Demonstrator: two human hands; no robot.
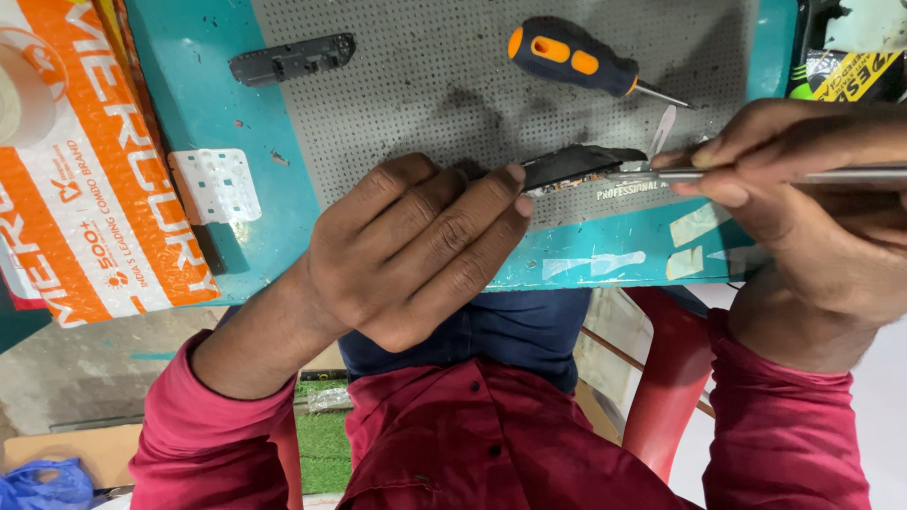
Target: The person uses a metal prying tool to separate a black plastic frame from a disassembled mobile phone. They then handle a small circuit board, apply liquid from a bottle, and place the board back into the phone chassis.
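My left hand point(416, 247) grips a small dark electronic part point(567, 166), held edge-up over the near edge of the teal mat point(217, 104). My right hand point(812, 212) pinches a thin metal tool point(803, 176) like a pen; its tip touches the right end of the dark part. Both sleeves are dark red.
A screwdriver with a black and orange handle point(572, 57) lies on the grey dotted pad point(425, 76). A dark plastic strip point(293, 59) and a white plastic plate point(215, 185) rest at the left. An orange and white package point(85, 161) sits far left. A red chair point(671, 368) is below.
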